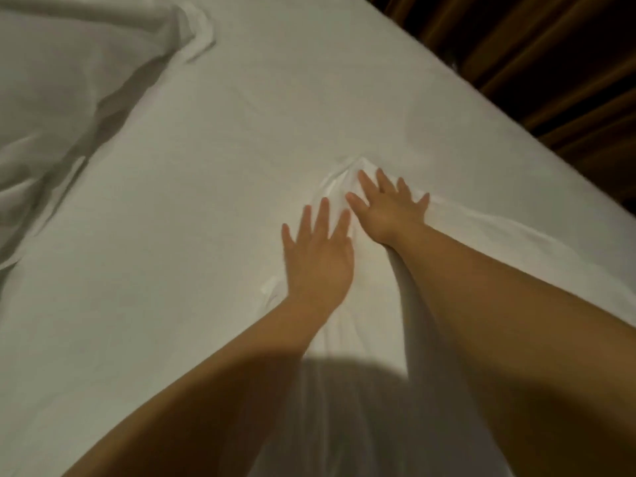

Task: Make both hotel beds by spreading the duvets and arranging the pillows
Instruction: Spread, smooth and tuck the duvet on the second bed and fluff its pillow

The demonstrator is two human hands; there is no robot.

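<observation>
Nearest the camera, a dark shadow (347, 383) falls across the bed between the two bare forearms; it hides whatever creases lie there, so a fold could be left behind unseen. Just beyond it, the left hand (318, 259) lies flat on the white cover (223, 139), fingers straight and spread, holding nothing; a small pucker shows by its wrist. The right hand (390, 210) is a little further out, just beside the left, also flat and wide-spread, gripping nothing. A raised ridge of cloth (339, 180) is bunched at its fingertips and runs back between the hands; pushing straight ahead would likely drive this ridge forward rather than flatten it, and pressing down on it could set a sharp crease. Whether the surface under the palms is the sheet or a duvet already spread, I cannot tell.

Further off the cover lies mostly smooth. Beyond that, at the far left, the rumpled duvet (72, 84) lies heaped in deep folds, well apart from both hands; it looks not yet spread. Sweeping cloth toward it would add to the heap. The bed edge (488, 115) runs along the right, with a dark curtain (557, 63) behind it; a hard push that way could drag the cover askew over the side. No pillows are in view.
</observation>
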